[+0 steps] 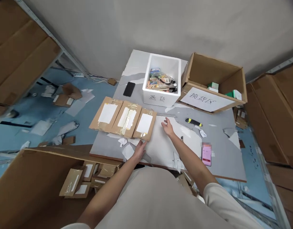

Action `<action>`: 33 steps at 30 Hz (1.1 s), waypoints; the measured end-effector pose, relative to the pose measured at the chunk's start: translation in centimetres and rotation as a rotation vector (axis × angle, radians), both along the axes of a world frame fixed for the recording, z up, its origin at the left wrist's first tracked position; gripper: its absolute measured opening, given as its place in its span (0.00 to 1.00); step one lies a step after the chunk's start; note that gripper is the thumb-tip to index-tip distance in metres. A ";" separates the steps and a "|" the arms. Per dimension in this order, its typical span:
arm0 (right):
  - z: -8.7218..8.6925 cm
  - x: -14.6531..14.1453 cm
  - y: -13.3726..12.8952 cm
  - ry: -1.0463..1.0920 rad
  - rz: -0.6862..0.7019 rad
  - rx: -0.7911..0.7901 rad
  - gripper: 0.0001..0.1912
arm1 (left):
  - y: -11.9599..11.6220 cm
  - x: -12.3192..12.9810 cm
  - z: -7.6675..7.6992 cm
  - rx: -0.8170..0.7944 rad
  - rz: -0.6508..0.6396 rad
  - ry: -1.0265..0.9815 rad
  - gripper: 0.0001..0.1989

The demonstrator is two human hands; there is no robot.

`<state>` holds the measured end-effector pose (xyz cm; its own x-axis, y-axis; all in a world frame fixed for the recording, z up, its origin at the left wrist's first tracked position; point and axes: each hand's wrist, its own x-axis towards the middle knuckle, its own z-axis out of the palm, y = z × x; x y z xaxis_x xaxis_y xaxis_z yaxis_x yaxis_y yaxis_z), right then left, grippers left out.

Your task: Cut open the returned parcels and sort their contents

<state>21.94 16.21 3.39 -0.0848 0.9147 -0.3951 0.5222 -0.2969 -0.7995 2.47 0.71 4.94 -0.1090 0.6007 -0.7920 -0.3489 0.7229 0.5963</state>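
Three flat brown cardboard parcels lie side by side on the table: a left parcel [114, 105], a middle parcel [122, 124] and a right parcel [139, 135], each with white labels, clear tape showing on them. My left hand [139, 151] is open just below the bottom edge of the right parcel, fingers extended towards it; whether they touch it I cannot tell. Over the white sheet [160, 146], my right hand [168, 128] is open to the right of that parcel, fingers apart and nothing in them.
Behind stand a white foam box [158, 99] of mixed items and a labelled cardboard box [215, 106]. A black phone [129, 89], a black-and-yellow cutter [194, 122] and a pink-screened phone [206, 155] lie on the table. A big carton [29, 178] holding parcels stands at lower left.
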 end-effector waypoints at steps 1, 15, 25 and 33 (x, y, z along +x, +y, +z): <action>0.0 0.6 -0.9 -0.019 0.021 -0.039 0.32 | -0.3 -0.6 -0.4 -0.031 -0.026 -0.027 0.32; 3.3 -4.3 4.0 0.017 0.081 0.116 0.27 | 1.4 0.1 0.4 0.079 0.050 -0.099 0.34; 3.4 7.3 -13.6 0.038 -0.080 0.101 0.17 | 0.6 -1.3 -0.5 0.087 -0.199 0.239 0.37; 1.3 8.5 -21.9 0.086 -0.318 0.000 0.21 | 2.1 0.2 -1.1 0.177 -0.473 0.459 0.30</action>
<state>30.39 -5.67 4.68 0.1720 0.9008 -0.3987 0.3343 -0.4341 -0.8366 2.69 2.83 3.83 -0.1046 0.7825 -0.6138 0.2975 0.6135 0.7315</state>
